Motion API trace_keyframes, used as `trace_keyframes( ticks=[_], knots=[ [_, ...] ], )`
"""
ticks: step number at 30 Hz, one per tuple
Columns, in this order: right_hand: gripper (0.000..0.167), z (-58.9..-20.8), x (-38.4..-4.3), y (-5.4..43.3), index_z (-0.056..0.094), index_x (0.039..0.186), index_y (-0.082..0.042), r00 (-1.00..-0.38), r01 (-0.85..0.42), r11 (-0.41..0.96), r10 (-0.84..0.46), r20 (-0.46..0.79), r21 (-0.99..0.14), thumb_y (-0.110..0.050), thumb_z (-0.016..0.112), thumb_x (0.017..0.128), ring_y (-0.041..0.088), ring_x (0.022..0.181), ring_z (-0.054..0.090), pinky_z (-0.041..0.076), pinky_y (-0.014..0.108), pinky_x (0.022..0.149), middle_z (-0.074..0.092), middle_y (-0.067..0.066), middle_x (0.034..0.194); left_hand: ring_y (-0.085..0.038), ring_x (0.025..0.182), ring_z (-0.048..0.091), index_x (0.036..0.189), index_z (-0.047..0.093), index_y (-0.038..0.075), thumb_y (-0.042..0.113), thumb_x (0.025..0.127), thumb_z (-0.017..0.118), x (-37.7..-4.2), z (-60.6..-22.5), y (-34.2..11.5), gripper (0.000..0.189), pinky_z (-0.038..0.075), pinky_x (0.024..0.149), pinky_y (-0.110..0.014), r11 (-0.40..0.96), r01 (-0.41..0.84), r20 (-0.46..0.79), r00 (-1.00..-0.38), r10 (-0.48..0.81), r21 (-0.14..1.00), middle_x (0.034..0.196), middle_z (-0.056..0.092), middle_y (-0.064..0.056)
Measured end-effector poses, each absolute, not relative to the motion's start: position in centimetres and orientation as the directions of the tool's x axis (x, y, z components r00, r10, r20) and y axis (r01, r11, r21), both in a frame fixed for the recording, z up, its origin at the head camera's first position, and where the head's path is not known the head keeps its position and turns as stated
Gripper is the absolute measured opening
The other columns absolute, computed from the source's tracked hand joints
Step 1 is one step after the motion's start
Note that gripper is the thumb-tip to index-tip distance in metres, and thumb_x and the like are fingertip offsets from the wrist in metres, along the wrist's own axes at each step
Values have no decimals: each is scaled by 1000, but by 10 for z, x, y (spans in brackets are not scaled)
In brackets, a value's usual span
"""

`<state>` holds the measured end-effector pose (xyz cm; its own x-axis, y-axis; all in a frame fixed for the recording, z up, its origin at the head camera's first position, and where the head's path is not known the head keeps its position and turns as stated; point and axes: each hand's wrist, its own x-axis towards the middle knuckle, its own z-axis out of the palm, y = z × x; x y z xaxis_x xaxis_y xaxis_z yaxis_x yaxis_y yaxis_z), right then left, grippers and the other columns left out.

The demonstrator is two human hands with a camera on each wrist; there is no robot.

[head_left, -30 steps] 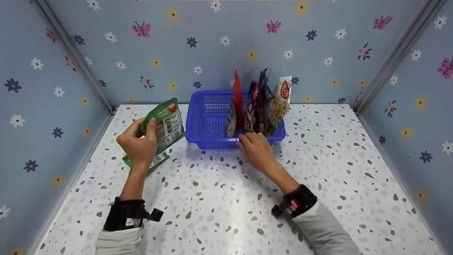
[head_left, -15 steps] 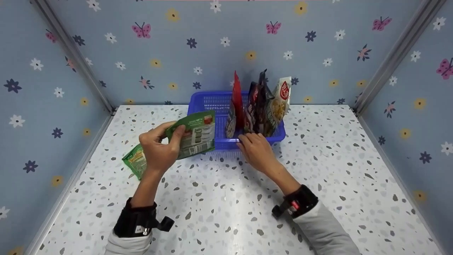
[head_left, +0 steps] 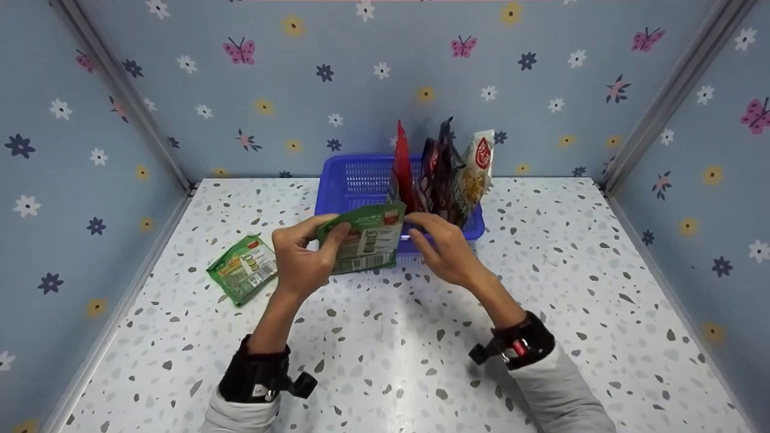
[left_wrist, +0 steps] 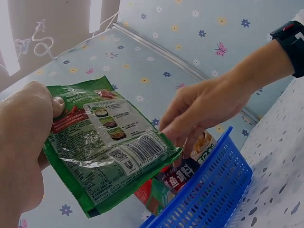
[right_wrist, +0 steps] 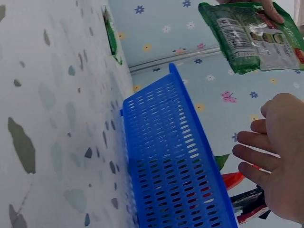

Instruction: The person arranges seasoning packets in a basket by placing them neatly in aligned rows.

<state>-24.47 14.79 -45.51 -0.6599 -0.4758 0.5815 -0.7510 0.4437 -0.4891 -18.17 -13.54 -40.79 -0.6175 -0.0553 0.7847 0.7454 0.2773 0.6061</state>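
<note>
My left hand [head_left: 302, 257] pinches a green seasoning packet [head_left: 372, 240] by one edge, thumb over its printed back. That back shows a barcode and small food pictures in the left wrist view. The packet is held up in front of the blue plastic basket [head_left: 329, 180] and covers part of its front. My right hand [head_left: 444, 246] is just beyond the packet's far edge, over the basket's front rim. In the right wrist view its fingers [right_wrist: 256, 156] are extended and hold nothing, with the packet apart from them.
A second green packet [head_left: 243, 270] lies on the speckled table [head_left: 373, 349] at left. Upright in the basket's right half stand a red packet [head_left: 402, 165], dark packets [head_left: 444, 162] and a whitish one [head_left: 478, 162]. Flowered walls [head_left: 373, 90] enclose the table.
My left hand has carried the green packet rightward to the basket's front, uncovering the packet on the table. My right hand has lifted off the basket's rim and its fingers have spread.
</note>
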Motion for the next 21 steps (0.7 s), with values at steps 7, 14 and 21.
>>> trace_keyframes(
  ticks=[7,14,21],
  knots=[
    [40,-428,-221,154,67,152,-1,-683,-727,302,-414,602,-617,-9,51,117,37,139,72,58,60,117,75,19,148,-17,80,86,105,87,-2,-6,94,85,-179,-407,-124,12,67,73,-21,241,750,777,-629,-27,616,94,87,-19],
    [51,-411,-203,153,61,159,-5,-654,-732,190,-463,598,-654,-15,55,109,32,138,72,58,58,117,75,15,148,-14,83,86,106,87,-3,-8,93,85,-176,-402,-114,13,68,72,-22,199,755,771,-636,-11,625,96,87,-20],
    [54,-406,-194,151,58,161,-5,-672,-694,142,-481,563,-706,-15,62,108,24,122,77,65,37,104,76,15,144,-15,78,85,104,86,-4,-9,93,85,-173,-405,-107,12,67,70,-23,177,765,775,-632,18,619,95,87,-19]
  ],
)
